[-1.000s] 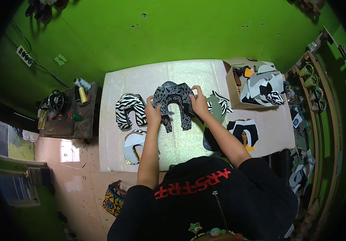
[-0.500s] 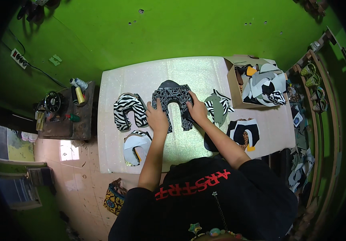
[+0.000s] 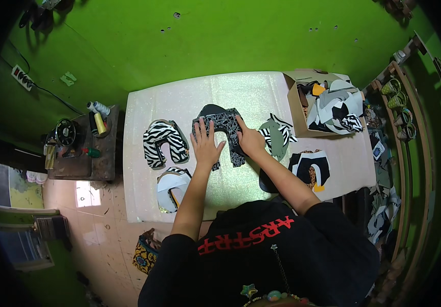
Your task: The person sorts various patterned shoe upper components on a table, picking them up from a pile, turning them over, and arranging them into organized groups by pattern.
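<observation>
A black horseshoe-shaped fabric piece with a white web pattern [image 3: 224, 124] lies flat in the middle of the white table [image 3: 246, 92]. My left hand [image 3: 206, 144] rests palm down on its left arm, fingers spread. On the right arm of the piece my right hand [image 3: 250, 140] presses down with its fingers apart. Neither hand grips anything. A zebra-striped horseshoe piece [image 3: 163, 141] lies just left of my left hand.
A white and black horseshoe piece [image 3: 172, 186] lies near the front left edge. Green and striped pieces [image 3: 277, 135] and a black, white and orange stack [image 3: 310, 168] lie to the right. A cardboard box [image 3: 298, 110] of fabric stands at the far right. A side table [image 3: 85, 153] holds thread spools.
The black patterned piece has gone from held up between both hands to lying flat on the table. Both hands have moved down onto it and spread out.
</observation>
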